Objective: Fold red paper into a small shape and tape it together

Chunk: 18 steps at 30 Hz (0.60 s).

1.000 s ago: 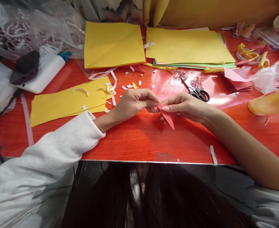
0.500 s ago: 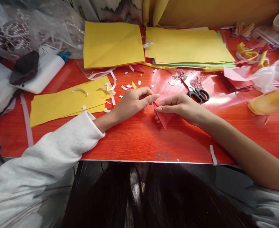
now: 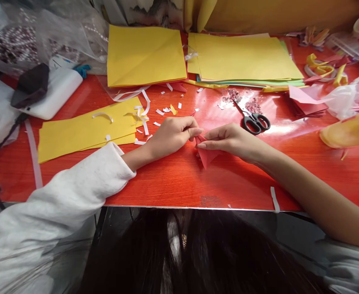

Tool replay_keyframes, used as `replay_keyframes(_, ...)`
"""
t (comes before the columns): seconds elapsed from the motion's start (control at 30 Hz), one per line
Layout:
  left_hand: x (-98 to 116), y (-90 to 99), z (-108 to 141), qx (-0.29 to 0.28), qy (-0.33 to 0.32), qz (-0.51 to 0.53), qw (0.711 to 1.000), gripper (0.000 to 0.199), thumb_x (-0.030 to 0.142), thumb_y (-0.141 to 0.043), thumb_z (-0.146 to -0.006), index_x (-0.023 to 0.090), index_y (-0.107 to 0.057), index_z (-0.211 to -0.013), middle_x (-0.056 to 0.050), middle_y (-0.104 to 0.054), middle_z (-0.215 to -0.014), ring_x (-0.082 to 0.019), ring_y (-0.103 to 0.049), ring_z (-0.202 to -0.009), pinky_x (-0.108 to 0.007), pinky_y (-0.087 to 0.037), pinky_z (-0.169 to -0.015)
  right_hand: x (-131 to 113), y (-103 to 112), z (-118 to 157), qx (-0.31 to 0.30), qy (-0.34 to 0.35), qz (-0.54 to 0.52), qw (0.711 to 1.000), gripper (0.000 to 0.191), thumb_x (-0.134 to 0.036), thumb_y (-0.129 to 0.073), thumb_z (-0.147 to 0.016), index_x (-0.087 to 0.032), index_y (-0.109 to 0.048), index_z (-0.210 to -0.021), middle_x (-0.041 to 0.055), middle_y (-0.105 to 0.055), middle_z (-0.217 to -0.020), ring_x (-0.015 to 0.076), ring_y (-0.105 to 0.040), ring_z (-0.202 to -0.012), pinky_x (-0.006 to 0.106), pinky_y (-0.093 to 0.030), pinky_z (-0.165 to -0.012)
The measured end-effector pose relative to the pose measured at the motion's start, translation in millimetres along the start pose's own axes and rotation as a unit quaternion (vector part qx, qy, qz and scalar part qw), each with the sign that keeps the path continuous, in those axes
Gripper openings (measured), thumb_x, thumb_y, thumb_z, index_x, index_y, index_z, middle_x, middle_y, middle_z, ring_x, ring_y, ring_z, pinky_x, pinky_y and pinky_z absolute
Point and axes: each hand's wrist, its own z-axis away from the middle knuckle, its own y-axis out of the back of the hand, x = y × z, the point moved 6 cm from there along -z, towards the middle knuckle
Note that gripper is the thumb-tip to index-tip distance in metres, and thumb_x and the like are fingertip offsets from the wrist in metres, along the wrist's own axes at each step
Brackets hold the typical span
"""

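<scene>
A small piece of folded red paper (image 3: 207, 156) is held above the red table (image 3: 167, 183), its pointed end hanging toward the front edge. My right hand (image 3: 234, 143) pinches it between thumb and fingers from the right. From the left, my left hand (image 3: 177, 134) has thumb and forefinger closed on the paper's upper tip. The fingers partly cover the folds. Black-handled scissors (image 3: 250, 118) lie beyond my right hand with the blades partly over a patch of pinkish glitter (image 3: 254, 105).
Yellow paper strips (image 3: 87, 128) lie left, with white paper scraps (image 3: 159, 112) around them. Stacks of yellow paper (image 3: 147, 57) stand at the back. A white power bank (image 3: 55, 94) with a black device is at left, a yellow cup (image 3: 346, 130) at right. A white strip (image 3: 275, 199) overhangs the front edge.
My left thumb and forefinger have drawn in and closed on the paper's top. The red paper has turned a little, its lower point shifting left.
</scene>
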Motion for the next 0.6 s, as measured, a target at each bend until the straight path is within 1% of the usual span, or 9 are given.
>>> replay_keyframes(0.1, -2, -0.5, 0, -0.004, 0.023, 0.014, 1.000, 0.024, 0.028, -0.057, -0.085, 0.014, -0.058, -0.065, 0.003, -0.052, -0.058, -0.008, -0.043, -0.056, -0.023, -0.032, -0.054, -2, -1, 1, 0.009, 0.008, 0.005, 1.000, 0.033, -0.051, -0.073, -0.069, -0.018, -0.073, -0.074, 0.0040, -0.064, -0.069, 0.0197, -0.058, -0.071, 0.031, -0.045, -0.060)
replay_keyframes(0.2, -1, -1.8, -1, -0.012, 0.011, 0.022, 1.000, 0.025, 0.032, -0.060, -0.084, 0.014, -0.058, -0.067, 0.003, -0.053, -0.059, -0.008, -0.043, -0.057, -0.022, -0.031, -0.054, -2, -2, 2, 0.005, 0.011, -0.002, 1.000, 0.033, -0.050, -0.072, -0.071, -0.018, -0.071, -0.073, 0.0033, -0.061, -0.066, 0.0180, -0.056, -0.069, 0.030, -0.043, -0.059)
replay_keyframes(0.33, 0, -0.4, -1, 0.007, -0.018, -0.003, 1.000, 0.026, 0.033, -0.062, -0.083, 0.014, -0.058, -0.066, 0.003, -0.053, -0.060, -0.007, -0.043, -0.058, -0.022, -0.031, -0.056, 1, -4, 1, -0.021, 0.000, -0.017, 1.000, 0.032, -0.048, -0.071, -0.073, -0.017, -0.067, -0.072, 0.0015, -0.055, -0.063, 0.0138, -0.050, -0.061, 0.027, -0.038, -0.053)
replay_keyframes(0.47, 2, 1.8, -1, 0.030, -0.032, -0.016, 0.999, 0.024, 0.030, -0.062, -0.083, 0.014, -0.057, -0.066, 0.003, -0.052, -0.060, -0.007, -0.042, -0.057, -0.022, -0.032, -0.057, 1, -9, 1, -0.061, -0.004, -0.048, 0.997, 0.028, -0.041, -0.069, -0.076, -0.017, -0.060, -0.067, -0.0012, -0.048, -0.062, 0.0102, -0.041, -0.056, 0.026, -0.032, -0.051)
replay_keyframes(0.53, 2, 2.8, 0, 0.038, -0.037, -0.020, 0.998, 0.023, 0.028, -0.062, -0.083, 0.014, -0.057, -0.066, 0.003, -0.053, -0.061, -0.008, -0.042, -0.057, -0.023, -0.033, -0.057, -1, -11, 1, -0.077, -0.004, -0.075, 0.994, 0.026, -0.036, -0.069, -0.077, -0.018, -0.056, -0.065, -0.0021, -0.045, -0.063, 0.0095, -0.039, -0.056, 0.025, -0.033, -0.053)
replay_keyframes(0.6, 2, 3.9, 0, 0.046, -0.041, -0.025, 0.998, 0.021, 0.026, -0.062, -0.084, 0.014, -0.058, -0.066, 0.003, -0.053, -0.061, -0.008, -0.043, -0.057, -0.023, -0.033, -0.058, -1, -12, 0, -0.083, -0.006, -0.111, 0.990, 0.021, -0.030, -0.070, -0.076, -0.018, -0.056, -0.066, -0.0024, -0.046, -0.066, 0.0096, -0.041, -0.059, 0.025, -0.036, -0.056)
